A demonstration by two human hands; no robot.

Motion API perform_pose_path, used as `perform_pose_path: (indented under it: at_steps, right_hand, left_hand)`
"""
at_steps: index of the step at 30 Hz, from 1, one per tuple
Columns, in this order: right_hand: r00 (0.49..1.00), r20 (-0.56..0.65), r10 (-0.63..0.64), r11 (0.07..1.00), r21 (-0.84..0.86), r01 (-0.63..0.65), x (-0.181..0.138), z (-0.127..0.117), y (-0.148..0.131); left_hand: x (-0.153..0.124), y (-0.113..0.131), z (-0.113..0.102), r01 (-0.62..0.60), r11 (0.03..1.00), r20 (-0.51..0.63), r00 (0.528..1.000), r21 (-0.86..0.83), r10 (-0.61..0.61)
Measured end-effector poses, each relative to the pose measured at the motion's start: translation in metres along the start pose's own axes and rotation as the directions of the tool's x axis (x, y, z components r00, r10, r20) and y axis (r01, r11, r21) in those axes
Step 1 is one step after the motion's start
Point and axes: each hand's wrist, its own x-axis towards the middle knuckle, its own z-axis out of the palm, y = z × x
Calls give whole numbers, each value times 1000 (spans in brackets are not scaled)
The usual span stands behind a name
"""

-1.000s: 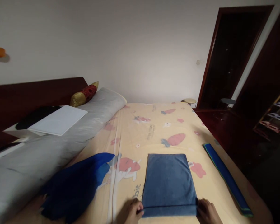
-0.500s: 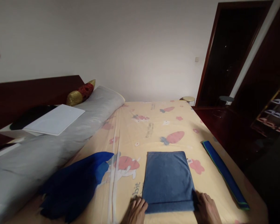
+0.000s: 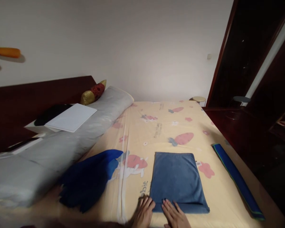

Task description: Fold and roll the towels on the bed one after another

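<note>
A blue-grey cloth (image 3: 175, 177), perhaps a cushion cover, lies flat as a rectangle on the bed, with a narrow strip folded over along its near edge. At its near left corner my left hand (image 3: 144, 212) has its fingers curled and closed on the edge. My right hand (image 3: 174, 214) rests on the folded strip, just right of the left one, fingers stretched out flat and holding nothing. A small white tag (image 3: 199, 163) sticks out at the cloth's right edge.
Left of the cloth lies a crumpled dark blue cloth (image 3: 90, 180); to the right, a long blue folded strip with green edging (image 3: 237, 179). A grey bolster (image 3: 85, 139) runs along the headboard (image 3: 38, 98), with a white board (image 3: 72, 117) on it. Two stools (image 3: 199, 99) stand beyond.
My right hand has left the near right corner and moved left onto the folded strip, its fingers now flat. My left hand stays at the left corner. The view has shifted left.
</note>
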Motion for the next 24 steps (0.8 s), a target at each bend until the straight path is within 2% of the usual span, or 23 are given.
perform_pose_path:
  at_steps: [5, 8, 10, 13, 16, 18, 22, 24]
  right_hand:
    - [990, 129, 65, 998, -6, -65, -75, -62, 58]
    - [970, 204, 135, 991, -26, -132, -117, -94, 82]
    - [958, 223, 183, 983, -25, -182, -132, -104, 88]
    - [945, 232, 230, 973, -24, -231, -138, -105, 87]
    - [937, 236, 257, 966, -34, -257, -137, -100, 85]
    - [936, 225, 272, 962, -39, -270, -136, -98, 84]
    - [937, 128, 325, 945, -71, -318, -123, -89, 72]
    - [953, 108, 284, 959, -45, -281, -109, -80, 61]
  left_hand:
    - [4, 4, -15, 29, 996, 1, 1000, -89, -29]
    - [6, 3, -6, 16, 1000, -76, 997, -18, -17]
    - [4, 8, 6, -34, 997, -172, 984, 67, 45]
    - [0, 28, 19, -236, 963, -254, 931, 132, 263]
    - [-1, 53, 20, -466, 876, -210, 850, 127, 482]
    - [0, 62, 16, -512, 851, -171, 834, 115, 525]
    - [2, 61, 12, -496, 866, -125, 857, 64, 500]
    - [3, 60, 13, -495, 868, -124, 860, 33, 495]
